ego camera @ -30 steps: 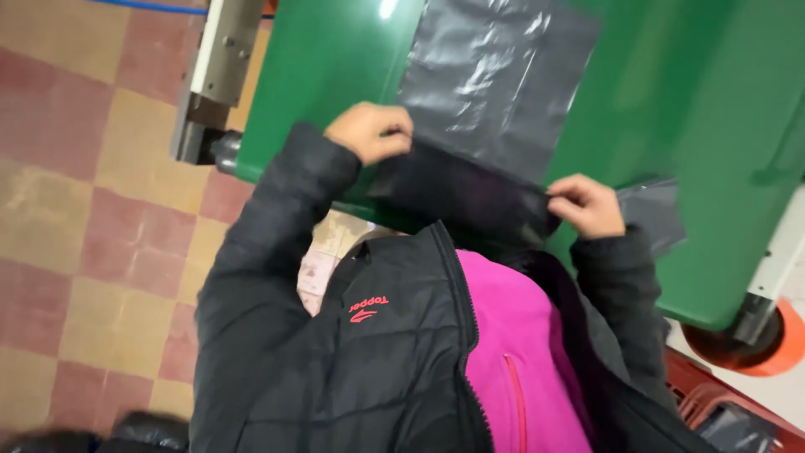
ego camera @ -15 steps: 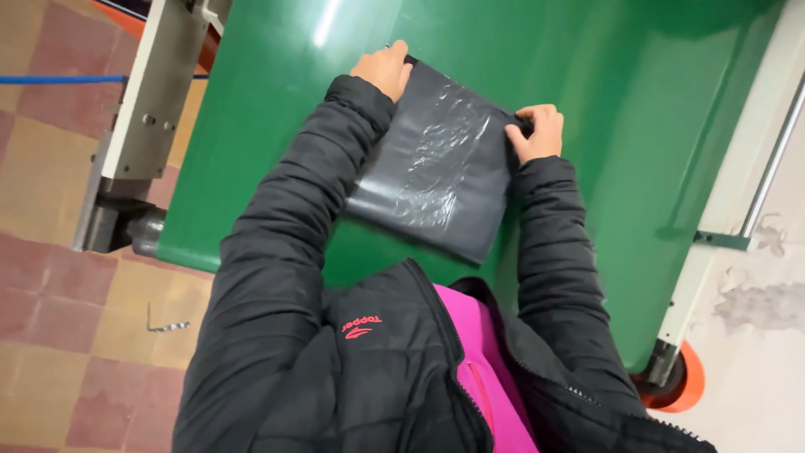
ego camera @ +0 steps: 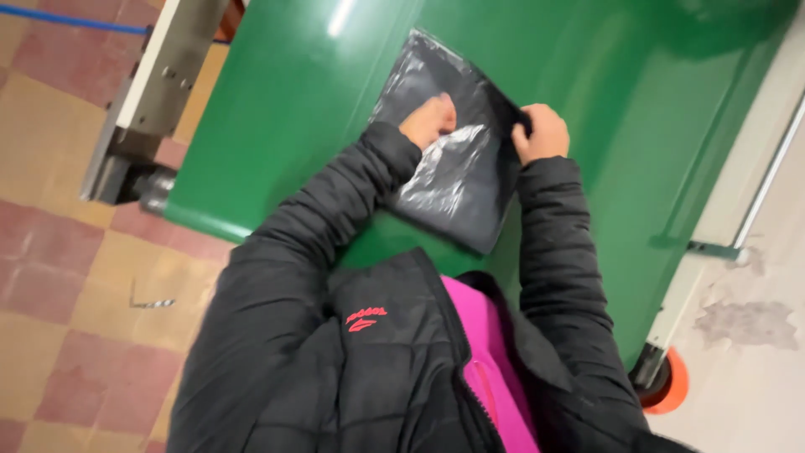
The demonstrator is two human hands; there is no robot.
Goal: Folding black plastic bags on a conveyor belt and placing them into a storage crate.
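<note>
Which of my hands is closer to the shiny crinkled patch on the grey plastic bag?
Left. The left hand presses on the grey plastic bag right beside the shiny crinkled patch, touching it. The right hand grips the bag's right edge, farther from the patch.

A dark grey plastic bag [ego camera: 457, 143] is lying flat and slightly skewed on the green belt, its glossy film crinkling and catching light near the middle, its edges folded square.
</note>
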